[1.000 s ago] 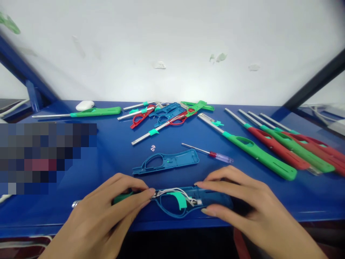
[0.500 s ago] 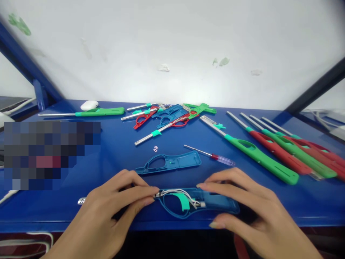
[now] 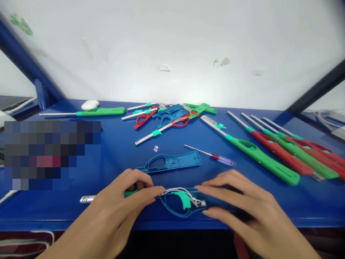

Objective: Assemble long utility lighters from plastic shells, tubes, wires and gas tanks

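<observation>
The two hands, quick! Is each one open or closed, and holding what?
Left hand: closed, pinching the narrow end of the blue handle half.
Right hand: closed around the wide end, thumb and fingers on opposite edges.

We hold a blue plastic half-shell (image 3: pixel 215 202) lengthwise along the near edge of the worktop (image 3: pixel 107 154), hollow side up. Within its loop (image 3: pixel 176 214) we see a curved turquoise piece (image 3: pixel 184 199); white wires (image 3: pixel 179 189) arch along the far side toward a small pale part (image 3: pixel 202 203). At left, a silvery tube (image 3: pixel 87 199) shows only its slotted end.
</observation>
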A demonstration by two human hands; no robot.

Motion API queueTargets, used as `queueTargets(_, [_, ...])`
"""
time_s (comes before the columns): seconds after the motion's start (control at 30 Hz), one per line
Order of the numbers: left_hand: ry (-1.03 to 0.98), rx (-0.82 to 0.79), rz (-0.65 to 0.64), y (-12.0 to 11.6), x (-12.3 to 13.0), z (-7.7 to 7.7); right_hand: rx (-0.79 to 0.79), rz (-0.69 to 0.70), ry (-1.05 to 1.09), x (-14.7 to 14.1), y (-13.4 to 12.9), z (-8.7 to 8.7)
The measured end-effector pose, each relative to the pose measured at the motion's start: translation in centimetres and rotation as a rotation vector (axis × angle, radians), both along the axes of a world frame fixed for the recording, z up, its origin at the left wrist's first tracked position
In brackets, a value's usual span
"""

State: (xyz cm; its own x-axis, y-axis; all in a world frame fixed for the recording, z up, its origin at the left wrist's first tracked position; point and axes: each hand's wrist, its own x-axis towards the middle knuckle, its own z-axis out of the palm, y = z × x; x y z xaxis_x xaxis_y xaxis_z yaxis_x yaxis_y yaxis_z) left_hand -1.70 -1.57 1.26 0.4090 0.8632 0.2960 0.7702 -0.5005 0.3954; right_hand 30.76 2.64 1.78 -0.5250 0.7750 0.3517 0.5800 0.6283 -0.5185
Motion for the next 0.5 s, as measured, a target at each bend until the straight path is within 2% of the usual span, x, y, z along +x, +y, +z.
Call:
queueTargets(0.23, [0.051, 0.072, -0.116, 1.1, -0.4, 1.0, 0.031, -0.012, 0.020, -0.1, 0.0, 0.0])
queueTargets(0.37, [0.137, -0.043, -0.106, 1.1, -0.4, 1.4, 0.040, -0.009, 0.022, -0.2, 0.1, 0.0])
queueTargets(0.5, [0.136, -0.110, -0.073, 1.0, -0.1, 1.4, 0.041, -0.002, 0.013, -0.2, 0.2, 0.2])
